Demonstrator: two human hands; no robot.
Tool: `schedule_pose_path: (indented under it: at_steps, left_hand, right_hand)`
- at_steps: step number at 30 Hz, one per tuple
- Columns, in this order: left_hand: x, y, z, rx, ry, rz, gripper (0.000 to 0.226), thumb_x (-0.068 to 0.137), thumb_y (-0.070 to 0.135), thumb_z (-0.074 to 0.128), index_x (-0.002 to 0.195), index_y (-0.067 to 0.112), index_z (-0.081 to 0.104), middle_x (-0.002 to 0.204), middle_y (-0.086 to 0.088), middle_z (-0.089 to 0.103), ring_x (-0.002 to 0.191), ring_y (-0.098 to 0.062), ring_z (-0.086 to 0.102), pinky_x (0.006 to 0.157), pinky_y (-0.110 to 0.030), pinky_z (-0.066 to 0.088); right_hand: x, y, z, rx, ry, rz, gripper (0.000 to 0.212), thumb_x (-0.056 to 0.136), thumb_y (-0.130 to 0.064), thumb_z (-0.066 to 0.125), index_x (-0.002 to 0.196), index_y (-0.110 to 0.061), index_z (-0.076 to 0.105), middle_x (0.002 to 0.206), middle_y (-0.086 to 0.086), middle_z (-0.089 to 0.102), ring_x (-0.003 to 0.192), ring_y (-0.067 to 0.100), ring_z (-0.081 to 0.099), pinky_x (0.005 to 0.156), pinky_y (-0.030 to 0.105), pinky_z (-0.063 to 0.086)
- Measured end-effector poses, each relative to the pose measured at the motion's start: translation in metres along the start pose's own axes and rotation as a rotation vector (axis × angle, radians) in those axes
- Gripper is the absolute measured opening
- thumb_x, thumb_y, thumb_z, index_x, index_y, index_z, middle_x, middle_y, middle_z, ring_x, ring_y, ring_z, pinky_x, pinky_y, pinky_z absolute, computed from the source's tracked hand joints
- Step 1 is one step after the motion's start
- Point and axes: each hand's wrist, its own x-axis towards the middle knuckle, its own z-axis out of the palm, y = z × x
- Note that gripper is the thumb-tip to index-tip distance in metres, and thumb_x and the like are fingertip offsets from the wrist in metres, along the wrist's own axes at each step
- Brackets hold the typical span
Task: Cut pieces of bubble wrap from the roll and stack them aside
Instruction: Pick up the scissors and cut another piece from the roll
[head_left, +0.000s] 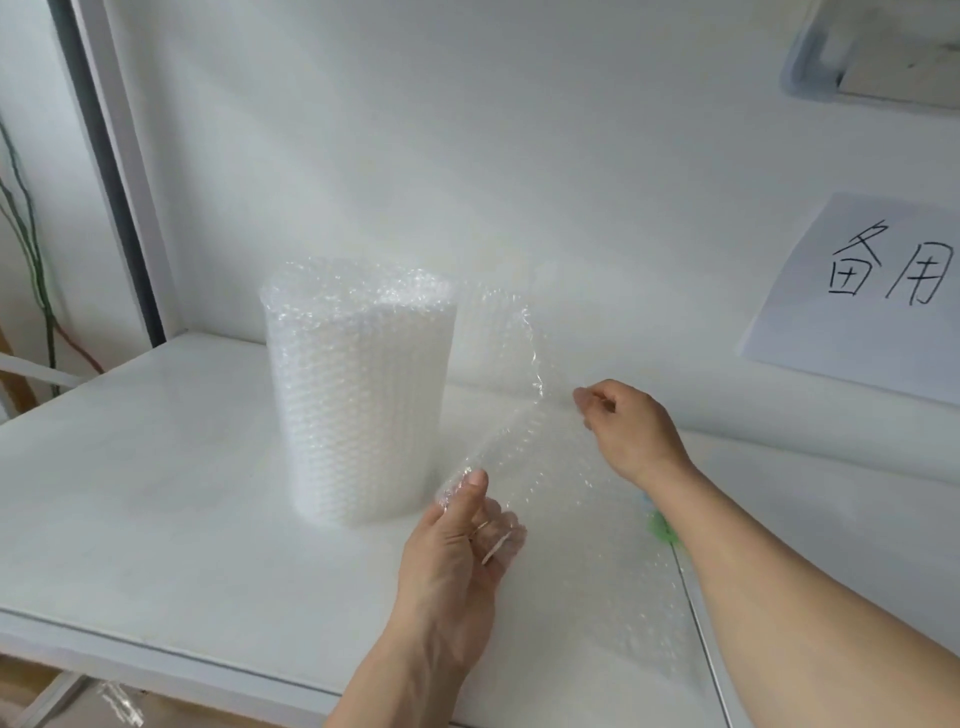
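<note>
Now both hands, left (462, 540) and right (626, 426), pinch the sheet (545, 467) beside the roll (358, 395); keep it taut before cutting.

my left hand (457, 551) wears a thin ring on one finger. my right hand (631, 428) shows no ring from this angle. both my forearms are bare up to the frame edge, with no sleeve, watch or bracelet.

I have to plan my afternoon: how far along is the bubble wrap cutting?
Early, it seems. Done: no stack of cut pieces shows. In hand: the left hand and right hand hold a loose sheet beside the upright roll. Left: most of the thick roll; no cutting tool shows.
</note>
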Motion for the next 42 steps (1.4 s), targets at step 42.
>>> schedule_pose_path:
  at_steps: [42]
  left_hand:
    - [0.023, -0.032, 0.046, 0.739, -0.012, 0.308, 0.019, 0.093, 0.038, 0.059, 0.093, 0.023, 0.069, 0.091, -0.003, 0.068, 0.049, -0.015, 0.039, 0.05, -0.028, 0.032]
  right_hand:
    - [-0.113, 0.133, -0.107, -0.199, -0.279, 0.25, 0.048, 0.081, -0.037, 0.069, 0.127, -0.036, 0.056, 0.087, -0.013, 0.065, 0.075, 0.01, 0.061, 0.069, 0.027, 0.048]
